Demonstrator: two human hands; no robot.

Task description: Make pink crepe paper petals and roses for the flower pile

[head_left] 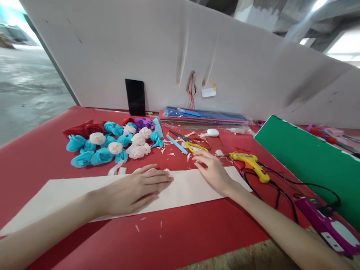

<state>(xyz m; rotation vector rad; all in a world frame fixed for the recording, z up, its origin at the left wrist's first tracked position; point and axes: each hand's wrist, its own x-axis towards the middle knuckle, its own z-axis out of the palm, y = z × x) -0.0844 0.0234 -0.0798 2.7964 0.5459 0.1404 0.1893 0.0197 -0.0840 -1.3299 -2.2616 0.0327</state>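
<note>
A long strip of white paper (182, 193) lies across the red tabletop in front of me. My left hand (137, 189) rests flat on its middle, fingers stretched out to the right and slightly apart. Over the right part of the strip is my right hand (213, 172), its fingers loosely bent and nothing visible in them. Just beyond those fingertips lie scissors (184, 138) with yellow and orange handles, blades parted. A light blue pen-like stick (177, 144) lies beside them among small paper scraps. To the right of my right hand, a yellow glue gun (251, 162) lies on its side.
Blue, white, red and purple crepe-paper flowers (102, 155) are heaped at the back left. A black phone (135, 97) leans on the white panel. Wrapped coloured sheets (208, 115) lie behind. On the right are a green board (309, 161), cables and a purple power strip (326, 225).
</note>
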